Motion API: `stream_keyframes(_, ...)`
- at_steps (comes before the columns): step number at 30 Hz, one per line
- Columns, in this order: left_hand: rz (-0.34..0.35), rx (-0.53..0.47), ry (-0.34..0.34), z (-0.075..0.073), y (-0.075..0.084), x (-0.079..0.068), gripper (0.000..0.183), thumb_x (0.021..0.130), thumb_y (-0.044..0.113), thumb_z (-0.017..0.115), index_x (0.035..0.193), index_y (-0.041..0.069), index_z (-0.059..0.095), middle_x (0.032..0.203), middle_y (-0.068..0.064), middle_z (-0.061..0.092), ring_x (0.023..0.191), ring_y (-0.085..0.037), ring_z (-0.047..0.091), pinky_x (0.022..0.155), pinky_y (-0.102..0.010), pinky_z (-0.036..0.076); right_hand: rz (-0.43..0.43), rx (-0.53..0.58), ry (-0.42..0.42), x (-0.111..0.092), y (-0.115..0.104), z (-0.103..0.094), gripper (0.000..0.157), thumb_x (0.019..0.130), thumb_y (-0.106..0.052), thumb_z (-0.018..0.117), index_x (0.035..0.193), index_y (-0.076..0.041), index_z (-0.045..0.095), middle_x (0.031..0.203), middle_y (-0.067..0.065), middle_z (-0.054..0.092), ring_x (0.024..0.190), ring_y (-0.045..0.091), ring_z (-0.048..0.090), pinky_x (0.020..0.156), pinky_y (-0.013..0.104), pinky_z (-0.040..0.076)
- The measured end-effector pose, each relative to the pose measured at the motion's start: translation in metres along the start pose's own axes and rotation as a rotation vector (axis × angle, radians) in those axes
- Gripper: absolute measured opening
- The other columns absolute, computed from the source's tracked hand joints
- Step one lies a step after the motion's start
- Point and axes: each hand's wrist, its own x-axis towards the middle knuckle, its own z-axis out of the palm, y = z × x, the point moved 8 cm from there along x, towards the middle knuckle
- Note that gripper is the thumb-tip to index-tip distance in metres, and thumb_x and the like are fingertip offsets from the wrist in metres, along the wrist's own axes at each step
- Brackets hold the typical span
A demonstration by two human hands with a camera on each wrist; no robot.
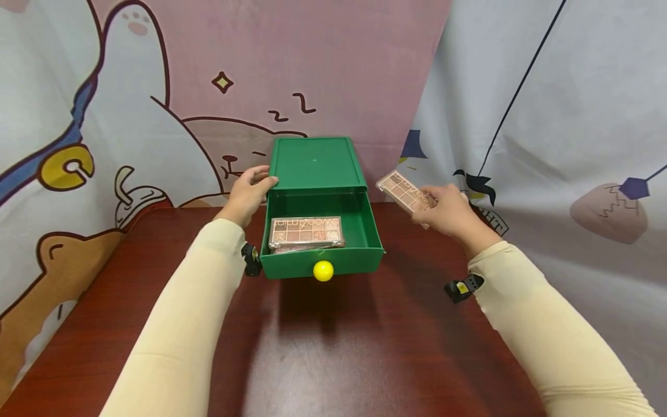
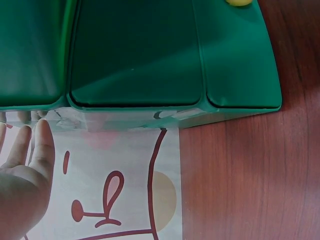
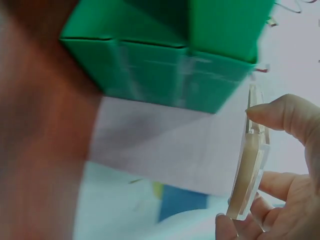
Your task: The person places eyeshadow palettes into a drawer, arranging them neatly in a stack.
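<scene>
A green drawer box (image 1: 318,162) stands with its drawer (image 1: 365,226) pulled out towards me, a yellow round knob (image 1: 323,270) on the front. Inside the drawer, at the left, lies an eyeshadow palette (image 1: 306,231) with a clear lid, on top of another one. My left hand (image 1: 249,194) touches the box's upper left side, its fingers extended against the wall in the left wrist view. To the right of the box, my right hand (image 1: 449,213) pinches another eyeshadow palette (image 1: 403,192) between thumb and fingers, tilted in the air. The right wrist view shows this palette (image 3: 247,160) edge-on.
Beneath the box is a dark red wooden table (image 1: 312,370). A cartoon-printed cloth (image 1: 359,69) hangs close behind the box and along both sides. The drawer front juts out over the table and casts a shadow.
</scene>
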Motion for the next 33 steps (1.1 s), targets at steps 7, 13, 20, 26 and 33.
stream_keyframes(7,-0.001,-0.001,0.001,-0.001,-0.002,0.001,0.054,0.098,0.029,0.056,0.147,0.015,0.038,0.149,-0.009,0.039,0.128,-0.026,0.043,0.099,-0.042,0.042,0.012,0.069,-0.038,0.006,-0.036,-0.021,0.071,0.073,-0.012,0.068,0.141,-0.004,0.047,0.128,0.026,0.039,0.110,0.039,0.030,0.073,0.039,0.035)
stream_keyframes(13,0.003,-0.004,0.005,-0.002,-0.002,0.001,0.054,0.098,0.028,0.056,0.147,0.014,0.038,0.149,-0.009,0.039,0.128,-0.026,0.043,0.099,-0.042,0.042,-0.099,0.014,-0.091,0.011,-0.074,-0.028,0.068,0.070,-0.008,0.068,0.137,-0.005,0.052,0.119,0.023,0.043,0.104,0.035,0.033,0.072,0.039,0.034)
stream_keyframes(20,0.012,0.002,0.005,-0.002,0.000,0.000,0.053,0.098,0.027,0.056,0.147,0.015,0.039,0.149,-0.009,0.039,0.127,-0.026,0.044,0.097,-0.042,0.043,-0.174,-0.041,-0.172,0.010,-0.115,-0.024,0.063,0.074,-0.011,0.066,0.136,-0.010,0.055,0.123,0.017,0.044,0.108,0.033,0.035,0.075,0.039,0.037)
stream_keyframes(26,0.006,-0.005,0.005,-0.002,0.001,-0.001,0.053,0.098,0.027,0.056,0.147,0.014,0.039,0.149,-0.009,0.039,0.127,-0.026,0.044,0.097,-0.042,0.043,-0.237,-0.151,-0.257,0.009,-0.146,-0.005,0.065,0.077,-0.012,0.067,0.139,-0.009,0.052,0.132,0.018,0.043,0.115,0.035,0.032,0.087,0.045,0.038)
stream_keyframes(33,0.010,-0.004,0.013,-0.001,0.001,0.002,0.053,0.098,0.027,0.057,0.146,0.014,0.040,0.148,-0.008,0.041,0.124,-0.025,0.045,0.092,-0.038,0.044,-0.269,-0.221,-0.361,0.013,-0.169,0.015,0.066,0.077,-0.010,0.067,0.141,-0.013,0.051,0.135,0.015,0.041,0.114,0.032,0.031,0.080,0.040,0.039)
